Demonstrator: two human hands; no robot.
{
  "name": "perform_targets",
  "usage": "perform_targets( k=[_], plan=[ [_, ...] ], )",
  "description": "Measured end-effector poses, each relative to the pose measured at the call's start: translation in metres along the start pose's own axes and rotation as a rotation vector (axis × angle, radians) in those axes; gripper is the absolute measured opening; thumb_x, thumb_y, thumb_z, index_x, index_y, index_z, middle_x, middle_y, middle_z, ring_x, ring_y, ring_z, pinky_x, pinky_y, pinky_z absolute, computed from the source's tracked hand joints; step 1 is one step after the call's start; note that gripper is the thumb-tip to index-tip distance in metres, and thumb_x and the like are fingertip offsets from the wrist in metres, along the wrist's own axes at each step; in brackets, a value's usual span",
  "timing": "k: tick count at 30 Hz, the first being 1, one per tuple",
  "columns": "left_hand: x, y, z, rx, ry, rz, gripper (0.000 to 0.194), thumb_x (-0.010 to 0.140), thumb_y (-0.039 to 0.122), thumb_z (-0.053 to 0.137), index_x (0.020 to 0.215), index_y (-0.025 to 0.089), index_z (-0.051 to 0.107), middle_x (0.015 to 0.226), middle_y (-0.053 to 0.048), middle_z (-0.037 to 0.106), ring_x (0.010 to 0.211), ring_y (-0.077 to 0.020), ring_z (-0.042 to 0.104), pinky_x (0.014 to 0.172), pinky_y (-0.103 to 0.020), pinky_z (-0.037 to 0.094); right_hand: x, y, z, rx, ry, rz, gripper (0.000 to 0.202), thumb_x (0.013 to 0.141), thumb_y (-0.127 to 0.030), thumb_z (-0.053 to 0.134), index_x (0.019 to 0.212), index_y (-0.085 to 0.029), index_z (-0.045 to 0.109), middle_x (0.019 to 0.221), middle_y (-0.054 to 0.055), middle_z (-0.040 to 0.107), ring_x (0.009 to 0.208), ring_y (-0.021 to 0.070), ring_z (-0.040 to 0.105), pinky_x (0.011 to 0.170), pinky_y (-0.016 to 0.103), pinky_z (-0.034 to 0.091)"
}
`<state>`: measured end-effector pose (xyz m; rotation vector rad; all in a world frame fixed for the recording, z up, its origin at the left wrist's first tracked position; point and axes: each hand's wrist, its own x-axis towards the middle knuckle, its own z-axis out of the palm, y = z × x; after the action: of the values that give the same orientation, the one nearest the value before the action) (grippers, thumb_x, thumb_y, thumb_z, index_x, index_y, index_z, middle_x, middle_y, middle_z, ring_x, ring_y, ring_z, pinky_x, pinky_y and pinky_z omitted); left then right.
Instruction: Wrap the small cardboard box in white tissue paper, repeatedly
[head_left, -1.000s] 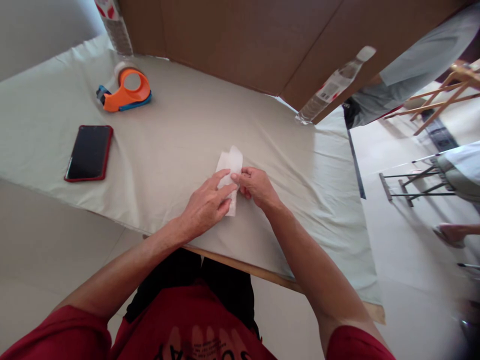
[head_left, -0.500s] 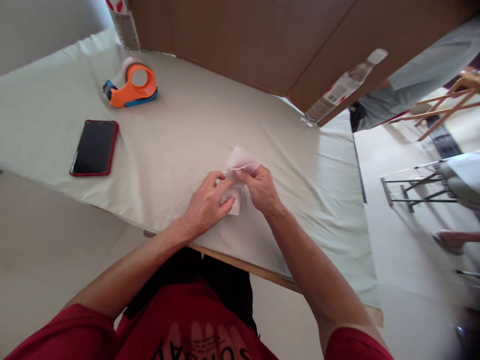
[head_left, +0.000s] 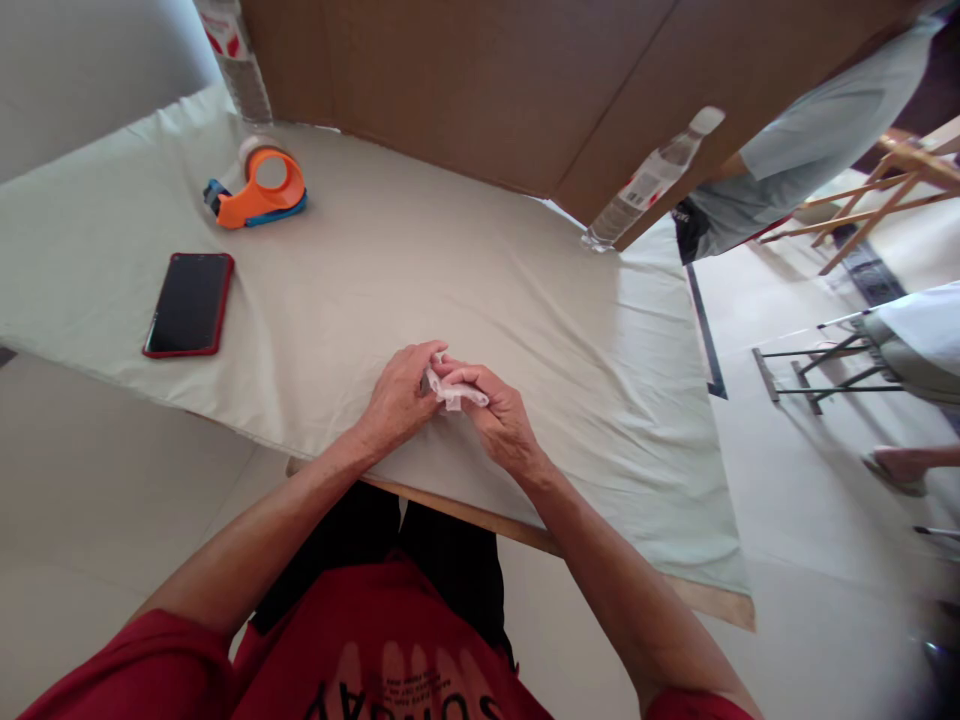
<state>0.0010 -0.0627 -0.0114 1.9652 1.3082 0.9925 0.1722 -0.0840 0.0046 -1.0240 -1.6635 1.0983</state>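
Though part is hidden, the left hand (head_left: 401, 393) and right hand (head_left: 501, 415) pinch crumpled tissue (head_left: 454, 394).

red T-shirt (head_left: 375, 600) with short sleeves (head_left: 161, 650), large black capital letters (head_left: 346, 702) on the front, small dark print (head_left: 417, 690), pale finger-shaped marks (head_left: 392, 665), black legwear (head_left: 457, 580), bare left hand (head_left: 403, 388), bare right hand (head_left: 502, 420)

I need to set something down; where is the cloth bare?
The cloth is bare between the phone and left hand, and between the right hand and right-hand bottle. It's crowded around the crumpled white paper in both hands, and where the tape dispenser nears the left-hand bottle.
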Motion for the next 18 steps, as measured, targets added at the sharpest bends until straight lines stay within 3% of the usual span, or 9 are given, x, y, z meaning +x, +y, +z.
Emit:
perform_targets(
  k=[4,7,10,13,15,18],
  plan=[
    [0.000,0.004,-0.003,0.038,-0.024,0.018,0.037,0.083,0.020,0.064,0.120,0.017,0.063,0.118,-0.012,0.069,0.111,-0.0259,0.064,0.099,-0.042,0.052,-0.012,0.010,0.002,-0.202,-0.007,-0.132,0.021,0.098,-0.030,0.052,0.113,-0.030,0.067,0.135,0.004,0.070,0.136,0.0237,0.058,0.125,0.050,0.031],
    [0.000,-0.001,-0.010,-0.003,-0.088,0.068,0.035,0.084,0.016,0.056,0.118,0.017,0.064,0.120,-0.012,0.069,0.114,-0.0242,0.063,0.102,-0.042,0.051,-0.014,0.017,-0.001,-0.333,-0.055,-0.246,0.032,0.094,-0.030,0.057,0.125,-0.029,0.062,0.143,0.008,0.065,0.139,0.0261,0.056,0.126,0.054,0.029],
    [0.000,-0.010,-0.026,-0.094,-0.257,0.154,0.046,0.085,0.017,0.051,0.130,0.016,0.059,0.136,-0.014,0.063,0.128,-0.0240,0.058,0.113,-0.044,0.046,-0.014,0.025,-0.003,-0.443,-0.114,-0.332,0.045,0.089,-0.029,0.064,0.133,-0.027,0.058,0.144,0.012,0.063,0.144,0.0280,0.050,0.124,0.056,0.032],
    [-0.004,-0.017,-0.041,-0.102,-0.444,0.188,0.070,0.078,0.018,0.057,0.148,0.018,0.046,0.155,-0.015,0.049,0.144,-0.0264,0.047,0.119,-0.045,0.040,-0.011,0.033,-0.004,-0.472,-0.121,-0.389,0.041,0.091,-0.021,0.056,0.132,-0.028,0.060,0.140,0.010,0.066,0.144,0.0251,0.051,0.122,0.054,0.035],
    [-0.004,-0.019,-0.042,-0.075,-0.427,0.187,0.075,0.077,0.017,0.058,0.150,0.017,0.044,0.156,-0.016,0.048,0.146,-0.0269,0.044,0.120,-0.045,0.039,-0.007,0.034,-0.005,-0.441,-0.104,-0.402,0.037,0.093,-0.020,0.052,0.128,-0.027,0.063,0.138,0.010,0.068,0.142,0.0239,0.053,0.121,0.052,0.037],
    [0.003,-0.015,-0.033,-0.064,-0.290,0.133,0.062,0.081,0.022,0.057,0.143,0.015,0.051,0.144,-0.016,0.059,0.131,-0.0260,0.058,0.111,-0.042,0.047,0.007,0.029,-0.013,-0.348,-0.093,-0.283,0.032,0.096,-0.030,0.053,0.124,-0.026,0.066,0.137,0.010,0.068,0.138,0.0242,0.056,0.119,0.048,0.040]
  ],
)
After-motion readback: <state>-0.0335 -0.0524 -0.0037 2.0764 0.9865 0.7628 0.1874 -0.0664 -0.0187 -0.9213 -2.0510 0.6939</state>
